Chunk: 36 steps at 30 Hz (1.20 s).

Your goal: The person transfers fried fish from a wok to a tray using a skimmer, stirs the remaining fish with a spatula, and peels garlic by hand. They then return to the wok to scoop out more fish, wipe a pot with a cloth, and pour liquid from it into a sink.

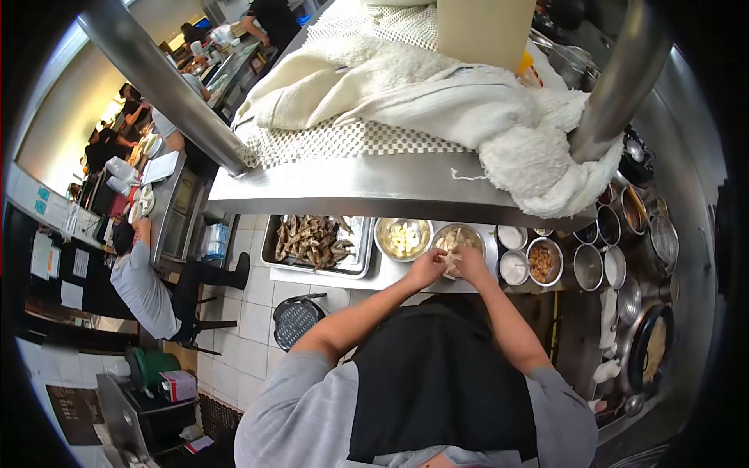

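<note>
Over a metal bowl of pale shredded food (459,234), my left hand (427,268) and my right hand (471,265) are close together. The fingers of both are pinched around a small pale piece of food (451,256); its exact kind is too small to make out. Just left of this bowl stands another metal bowl (378,242), holding cream and yellow pieces (404,238). A metal tray (361,269) farther left carries a heap of brown, dried-looking pieces (310,240). My hands partly cover the near side of the shredded-food bowl.
A steel shelf (374,183) with white towels (390,86) crosses above the counter. To the right are a bowl of brown cubes (544,261), several metal containers (588,267) and a pan (654,347). A person (152,285) sits at left; others work farther back.
</note>
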Motion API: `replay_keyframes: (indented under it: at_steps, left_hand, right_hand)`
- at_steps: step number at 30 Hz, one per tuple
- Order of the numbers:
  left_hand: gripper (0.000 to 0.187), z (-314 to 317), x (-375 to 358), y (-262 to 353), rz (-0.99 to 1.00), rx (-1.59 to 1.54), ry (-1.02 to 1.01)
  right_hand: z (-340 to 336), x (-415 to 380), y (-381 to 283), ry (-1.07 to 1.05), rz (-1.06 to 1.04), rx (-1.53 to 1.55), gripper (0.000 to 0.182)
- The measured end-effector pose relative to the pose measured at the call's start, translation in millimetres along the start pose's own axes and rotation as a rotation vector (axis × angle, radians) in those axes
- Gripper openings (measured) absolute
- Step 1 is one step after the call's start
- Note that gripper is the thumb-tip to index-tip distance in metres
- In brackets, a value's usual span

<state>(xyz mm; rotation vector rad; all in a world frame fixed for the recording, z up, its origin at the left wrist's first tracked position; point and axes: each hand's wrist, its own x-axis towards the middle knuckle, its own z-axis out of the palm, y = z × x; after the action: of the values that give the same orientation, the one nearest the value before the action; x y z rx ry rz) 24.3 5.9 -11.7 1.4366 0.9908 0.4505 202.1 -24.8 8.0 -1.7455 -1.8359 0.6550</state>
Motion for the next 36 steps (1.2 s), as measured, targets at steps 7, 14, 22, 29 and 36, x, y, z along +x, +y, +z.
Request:
replay_keyframes:
  at_steps: [7,14,22,29,36]
  left_hand:
    - [0.042,25.3,34.3,-14.5,0.004,-0.105,0.100]
    - [0.041,33.3,35.4,8.6,-0.157,-0.150,0.146]
    - [0.028,25.7,36.5,16.7,-0.258,-0.510,0.103]
    - [0.024,26.7,31.0,16.5,-0.213,-0.636,0.166]
    - [0.015,28.5,22.9,21.3,-0.122,-0.727,0.135]
  right_hand:
    - [-1.1,-5.0,-9.2,-0.020,0.183,0.154,0.028]
    - [-2.0,-3.4,-11.4,0.063,0.094,0.225,0.037]
    - [-6.1,1.8,5.7,-0.137,0.148,0.429,0.038]
    - [-6.8,8.6,26.0,-0.187,0.057,0.516,0.032]
    - [-35.5,4.1,0.8,-0.131,0.053,0.423,0.028]
